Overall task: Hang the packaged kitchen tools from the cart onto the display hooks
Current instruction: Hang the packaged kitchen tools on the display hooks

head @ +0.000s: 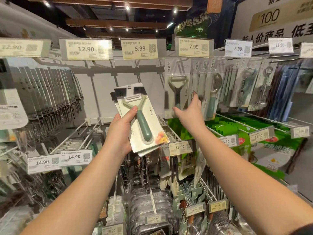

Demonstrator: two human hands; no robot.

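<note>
A small stack of carded peelers is held up in front of the display, tilted with its top leaning left, below the 5.99 tag. The front card shows a green Y-shaped peeler with a white blade guard and a hang hole at its top edge. The left hand grips the stack from the left side, thumb pressed across the front card near the peeler's fork, fingers curled behind. The hooks under the 5.99 tag look bare, though the rods there are hard to make out. The right hand reaches forward with fingers spread and relaxed, holding nothing, its fingertips near a hanging peeler card under the 7.99 tag. More carded tools hang right of it; packs of knives fill the left hooks.
</note>
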